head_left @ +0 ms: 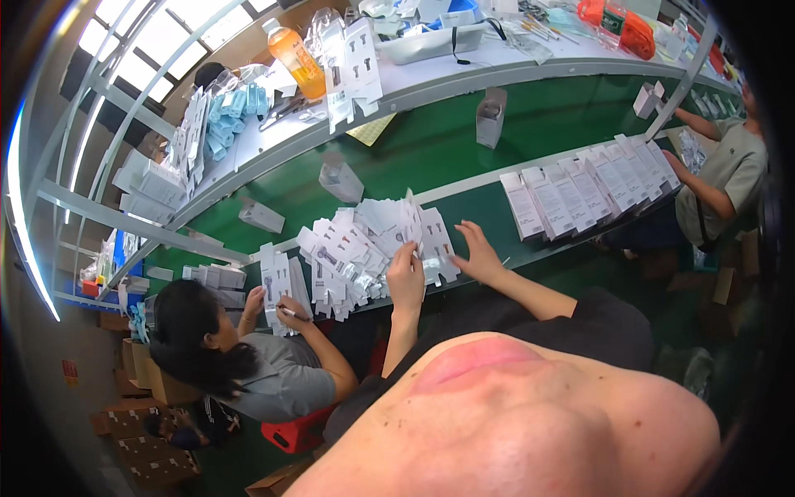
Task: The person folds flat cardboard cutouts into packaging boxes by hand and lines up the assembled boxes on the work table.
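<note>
My left hand [405, 280] has its fingers closed at the edge of a flat white printed carton [434, 236], which stands tilted at the right end of a heap. My right hand [479, 255] is just right of that carton, fingers apart and curved, with nothing in it. Left of my left hand lies the messy pile of flattened white cartons [341, 257], printed with small device pictures. To my right, a row of filled-out white boxes [571, 199] leans along the green bench [464, 203].
Beside me on the left, a co-worker [273, 364] holds a pen over flat cartons. Another person [720, 178] works at the far right. Upright open boxes [490, 120] stand on the green belt. A shelf above holds an orange drink bottle [296, 62] and a grey tray [435, 43].
</note>
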Demonstrator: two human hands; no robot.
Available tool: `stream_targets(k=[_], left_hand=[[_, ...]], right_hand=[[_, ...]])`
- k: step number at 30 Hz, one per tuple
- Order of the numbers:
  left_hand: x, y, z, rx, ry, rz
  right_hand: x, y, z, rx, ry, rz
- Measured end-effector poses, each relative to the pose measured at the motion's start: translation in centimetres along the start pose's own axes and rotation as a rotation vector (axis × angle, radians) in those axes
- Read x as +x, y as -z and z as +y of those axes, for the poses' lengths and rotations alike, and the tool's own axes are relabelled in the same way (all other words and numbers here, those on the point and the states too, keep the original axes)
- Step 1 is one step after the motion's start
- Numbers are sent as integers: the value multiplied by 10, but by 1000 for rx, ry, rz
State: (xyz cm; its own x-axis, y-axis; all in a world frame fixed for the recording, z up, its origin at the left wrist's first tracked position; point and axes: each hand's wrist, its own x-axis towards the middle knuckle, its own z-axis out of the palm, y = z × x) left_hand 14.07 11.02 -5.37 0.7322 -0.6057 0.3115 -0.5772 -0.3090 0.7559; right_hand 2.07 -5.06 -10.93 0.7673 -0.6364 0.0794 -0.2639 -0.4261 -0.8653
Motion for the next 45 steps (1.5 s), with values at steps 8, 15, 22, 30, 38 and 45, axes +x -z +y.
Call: stream_targets(k=[8, 15, 22, 30, 38, 45], left_hand=[[16, 18, 70, -753, 302, -128], [20, 1, 50, -1062, 601, -266], [51, 12, 50, -1164, 542, -662], [56, 12, 21, -1357, 485, -854], [27, 6, 9, -1193, 447, -891], [25, 3, 28, -1085, 423, -903]], right_hand=[[10, 34, -40, -14, 614, 61], [-10, 55, -50, -147, 578, -15], [11, 75, -50, -136, 768, 32], [13, 85, -64, -154, 741, -110], [-11, 74, -44, -178, 622, -165], [-25, 73, -37, -128, 559, -121]])
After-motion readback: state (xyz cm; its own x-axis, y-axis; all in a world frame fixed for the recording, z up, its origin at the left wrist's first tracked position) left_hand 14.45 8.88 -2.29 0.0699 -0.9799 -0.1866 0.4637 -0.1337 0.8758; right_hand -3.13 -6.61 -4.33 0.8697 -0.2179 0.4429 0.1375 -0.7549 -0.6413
